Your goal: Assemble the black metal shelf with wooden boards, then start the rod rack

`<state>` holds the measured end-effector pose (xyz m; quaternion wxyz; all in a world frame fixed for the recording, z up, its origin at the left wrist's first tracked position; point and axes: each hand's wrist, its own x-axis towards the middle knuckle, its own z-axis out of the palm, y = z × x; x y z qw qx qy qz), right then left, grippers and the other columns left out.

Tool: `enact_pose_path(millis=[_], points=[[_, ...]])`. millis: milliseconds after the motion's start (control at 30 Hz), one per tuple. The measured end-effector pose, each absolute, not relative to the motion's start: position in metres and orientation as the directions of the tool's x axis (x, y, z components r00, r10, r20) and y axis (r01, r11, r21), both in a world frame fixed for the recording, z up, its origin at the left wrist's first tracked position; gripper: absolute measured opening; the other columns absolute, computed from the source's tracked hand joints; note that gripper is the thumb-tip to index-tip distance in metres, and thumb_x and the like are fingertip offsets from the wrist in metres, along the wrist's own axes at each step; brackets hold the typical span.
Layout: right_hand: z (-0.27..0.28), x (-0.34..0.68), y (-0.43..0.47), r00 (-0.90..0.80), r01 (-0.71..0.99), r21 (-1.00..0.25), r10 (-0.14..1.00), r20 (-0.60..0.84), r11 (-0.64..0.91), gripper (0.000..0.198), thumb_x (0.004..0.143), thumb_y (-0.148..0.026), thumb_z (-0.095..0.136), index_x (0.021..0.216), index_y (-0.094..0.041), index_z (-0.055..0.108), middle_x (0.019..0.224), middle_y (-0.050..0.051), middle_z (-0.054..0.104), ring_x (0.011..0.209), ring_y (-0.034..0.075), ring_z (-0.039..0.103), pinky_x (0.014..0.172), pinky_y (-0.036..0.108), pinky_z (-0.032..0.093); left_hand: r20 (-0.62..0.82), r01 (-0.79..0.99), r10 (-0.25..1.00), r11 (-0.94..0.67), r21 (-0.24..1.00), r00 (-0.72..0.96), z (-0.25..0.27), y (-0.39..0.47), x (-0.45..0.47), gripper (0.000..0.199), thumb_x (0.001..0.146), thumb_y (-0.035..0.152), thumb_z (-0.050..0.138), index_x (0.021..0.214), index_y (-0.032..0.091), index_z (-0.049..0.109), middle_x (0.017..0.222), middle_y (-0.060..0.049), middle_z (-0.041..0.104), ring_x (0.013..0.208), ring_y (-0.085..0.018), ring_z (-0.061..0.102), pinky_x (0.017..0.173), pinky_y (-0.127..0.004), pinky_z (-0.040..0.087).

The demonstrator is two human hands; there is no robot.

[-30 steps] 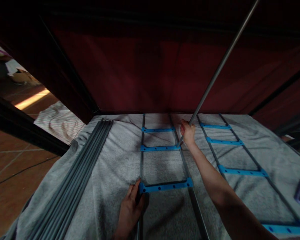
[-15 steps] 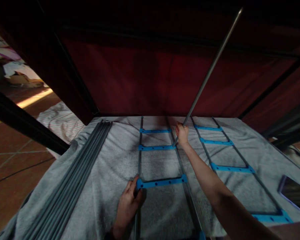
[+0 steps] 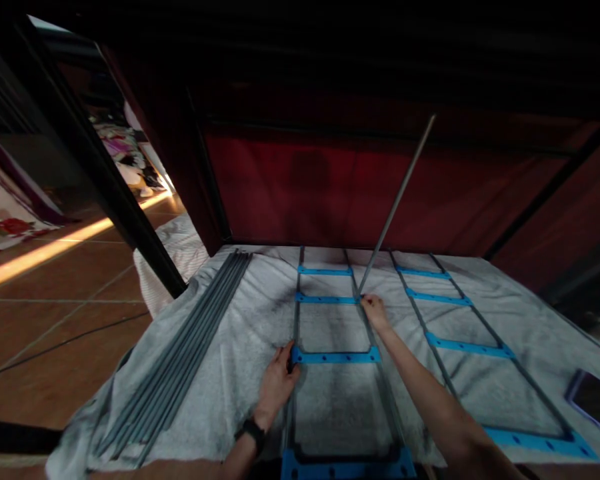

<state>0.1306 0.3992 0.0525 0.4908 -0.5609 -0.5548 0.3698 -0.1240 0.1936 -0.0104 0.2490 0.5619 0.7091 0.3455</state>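
My left hand (image 3: 279, 379) is closed round the left end of a blue bracket (image 3: 336, 357), where it meets the grey side tube of a ladder-like frame. Farther off, my right hand (image 3: 374, 311) has its fingers pinched at the right end of another blue bracket (image 3: 327, 299). From that same corner a long grey tube (image 3: 395, 203) rises, leaning right, with its lower end beside my fingertips. The fingers partly hide that joint. Two more blue brackets of this frame show, one at the far end (image 3: 325, 271) and one nearest me (image 3: 350, 467).
A second frame of tubes and blue brackets (image 3: 469, 346) lies to the right, with a phone (image 3: 596, 400) beyond it. Several loose grey tubes (image 3: 180, 353) lie on the left of the grey cloth (image 3: 250, 313). A dark post (image 3: 110, 187) and red panel (image 3: 280, 187) bound the space.
My right hand has slid down from the upright tube to the bracket's corner, and the tube still stands there. My left hand remains at its bracket. The view has shifted, showing more floor at left.
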Motion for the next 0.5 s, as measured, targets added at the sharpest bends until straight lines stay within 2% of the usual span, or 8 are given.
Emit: enact_pose_path(millis=[100,233,300,367,433,500], points=[[0.031,0.143,0.364,0.116,0.325,-0.945,0.989,0.087,0.045,0.008,0.055,-0.028,0.060,0.059,-0.022,0.058,0.059,-0.001,0.058,0.069,0.020,0.059,0.071,0.031,0.048,0.058,0.602,0.966,0.109,0.791,-0.251,-0.012,0.194,-0.124,0.060,0.080,0.023,0.050,0.139,0.018,0.050,0.117,-0.009,0.063,0.095,-0.020,0.064,0.092,-0.035,0.051],[0.016,0.149,0.344,0.115,0.356,-0.935,0.992,0.053,0.008,0.018,0.054,-0.027,0.056,0.068,-0.021,0.065,0.071,0.002,0.066,0.082,0.024,0.063,0.082,0.036,0.048,0.027,0.528,0.949,0.152,0.835,-0.316,-0.009,0.202,-0.124,0.066,0.072,0.019,0.052,0.138,0.014,0.050,0.095,-0.005,0.068,0.083,-0.019,0.064,0.082,-0.032,0.052],[0.013,0.146,0.344,0.107,0.342,-0.940,0.994,0.029,-0.010,0.018,0.055,-0.027,0.055,0.068,-0.022,0.066,0.073,0.003,0.068,0.084,0.025,0.064,0.082,0.036,0.049,-0.036,0.436,0.938,0.194,0.879,-0.344,0.000,0.206,-0.125,0.067,0.067,0.018,0.053,0.134,0.012,0.054,0.086,-0.004,0.069,0.080,-0.019,0.064,0.078,-0.032,0.052],[0.011,0.140,0.345,0.100,0.306,-0.951,0.995,-0.006,-0.037,0.015,0.055,-0.028,0.055,0.065,-0.023,0.065,0.069,0.003,0.067,0.081,0.025,0.065,0.078,0.036,0.049,-0.085,0.324,0.933,0.206,0.923,-0.349,0.014,0.209,-0.130,0.059,0.065,0.020,0.054,0.122,0.010,0.063,0.083,-0.004,0.070,0.081,-0.021,0.065,0.077,-0.032,0.052],[0.008,0.131,0.343,0.091,0.252,-0.965,0.995,-0.048,-0.070,0.014,0.055,-0.030,0.055,0.064,-0.023,0.064,0.065,0.003,0.066,0.075,0.024,0.064,0.074,0.036,0.050,-0.082,0.247,0.929,0.180,0.952,-0.361,0.036,0.208,-0.139,0.051,0.064,0.025,0.053,0.110,0.009,0.068,0.081,-0.005,0.070,0.080,-0.022,0.065,0.075,-0.032,0.051],[0.003,0.117,0.337,0.067,0.187,-0.977,0.994,-0.088,-0.100,0.021,0.055,-0.034,0.057,0.069,-0.021,0.065,0.066,0.003,0.066,0.071,0.023,0.064,0.070,0.036,0.051,-0.061,0.220,0.924,0.153,0.963,-0.379,0.062,0.203,-0.153,0.051,0.062,0.028,0.054,0.107,0.008,0.069,0.074,-0.003,0.068,0.073,-0.021,0.063,0.070,-0.032,0.050]])
